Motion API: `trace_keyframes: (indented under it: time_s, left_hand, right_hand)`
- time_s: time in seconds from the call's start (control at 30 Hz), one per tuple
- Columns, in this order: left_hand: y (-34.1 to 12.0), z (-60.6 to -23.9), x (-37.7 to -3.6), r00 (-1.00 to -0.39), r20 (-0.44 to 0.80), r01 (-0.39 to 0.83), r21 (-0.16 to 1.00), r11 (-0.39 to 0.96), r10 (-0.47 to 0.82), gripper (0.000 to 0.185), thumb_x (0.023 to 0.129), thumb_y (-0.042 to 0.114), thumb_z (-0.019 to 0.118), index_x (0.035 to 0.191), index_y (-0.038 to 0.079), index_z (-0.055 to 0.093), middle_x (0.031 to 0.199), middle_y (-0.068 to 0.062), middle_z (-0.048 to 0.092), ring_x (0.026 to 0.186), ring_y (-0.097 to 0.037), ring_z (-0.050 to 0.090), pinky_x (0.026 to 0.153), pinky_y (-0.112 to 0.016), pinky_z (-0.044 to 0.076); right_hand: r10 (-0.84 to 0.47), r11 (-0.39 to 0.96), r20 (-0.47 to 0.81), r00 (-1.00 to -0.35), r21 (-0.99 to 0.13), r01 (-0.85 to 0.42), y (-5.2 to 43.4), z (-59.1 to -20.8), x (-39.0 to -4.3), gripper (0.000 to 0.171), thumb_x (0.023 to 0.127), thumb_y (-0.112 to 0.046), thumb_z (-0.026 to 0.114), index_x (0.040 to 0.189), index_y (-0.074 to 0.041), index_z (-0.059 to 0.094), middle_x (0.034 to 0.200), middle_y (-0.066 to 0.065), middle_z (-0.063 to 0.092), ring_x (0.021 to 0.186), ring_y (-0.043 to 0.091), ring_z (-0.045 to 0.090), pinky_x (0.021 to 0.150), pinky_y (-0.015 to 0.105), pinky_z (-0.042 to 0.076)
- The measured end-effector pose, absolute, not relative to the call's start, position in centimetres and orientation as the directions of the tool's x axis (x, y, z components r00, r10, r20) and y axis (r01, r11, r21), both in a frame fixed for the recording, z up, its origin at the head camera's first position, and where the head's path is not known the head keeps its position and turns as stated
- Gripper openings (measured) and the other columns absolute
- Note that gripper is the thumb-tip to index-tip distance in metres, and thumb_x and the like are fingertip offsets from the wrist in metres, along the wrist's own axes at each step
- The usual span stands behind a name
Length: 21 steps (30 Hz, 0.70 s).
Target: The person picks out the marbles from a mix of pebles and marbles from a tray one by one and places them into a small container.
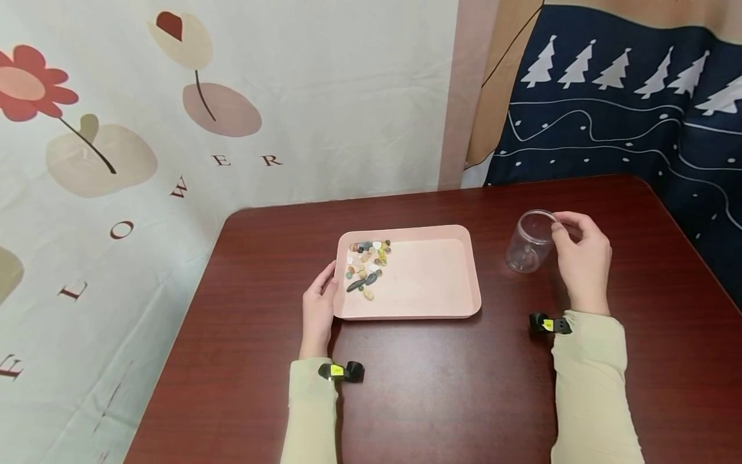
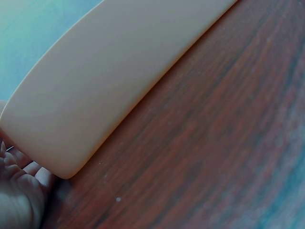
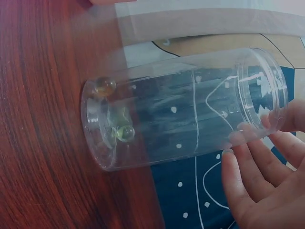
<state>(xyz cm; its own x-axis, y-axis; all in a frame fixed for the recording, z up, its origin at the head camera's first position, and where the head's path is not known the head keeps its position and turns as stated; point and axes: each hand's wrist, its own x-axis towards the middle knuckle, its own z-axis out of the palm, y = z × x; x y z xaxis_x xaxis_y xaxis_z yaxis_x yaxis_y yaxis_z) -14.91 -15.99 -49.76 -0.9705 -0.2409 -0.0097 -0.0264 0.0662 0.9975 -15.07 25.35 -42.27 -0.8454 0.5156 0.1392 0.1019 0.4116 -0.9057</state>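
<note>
Pebbles of mixed colours, small and smooth (image 1: 366, 267), are lying in a loose cluster in the far left corner of a shallow pink rectangular plastic tray (image 1: 431, 283), which is sitting in the middle of the dark red-brown wooden table (image 1: 440, 399). The left hand (image 1: 319, 308) is resting against the tray's left edge, fingers relaxed and touching its rim. To the right of the tray, well apart from it, a clear round plastic jar (image 1: 529, 241) is standing on the table, with a couple of small glassy beads (image 3: 125, 133) lying at its bottom. The right hand (image 1: 582, 261) is pinching the jar's rim with its fingertips (image 3: 238, 138).
</note>
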Motion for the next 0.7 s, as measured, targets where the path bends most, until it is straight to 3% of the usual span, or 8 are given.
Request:
trace_keyframes:
  time_s: [0.7]
  left_hand:
    - [-16.10,-49.67,-14.98,-0.970,-0.032,-0.050,0.996,0.068,-0.243,0.032,0.091,0.015,0.050,0.121,0.024,0.056,0.121,0.006,0.053,0.108,-0.010,0.052,0.085,-0.025,0.045]
  right_hand:
    - [0.501,0.400,0.138,-0.854,-0.912,0.087,25.09,-42.07,-14.90,0.028,0.088,-0.036,0.053,0.112,-0.025,0.062,0.107,-0.002,0.060,0.092,0.008,0.049,0.069,0.020,0.037]
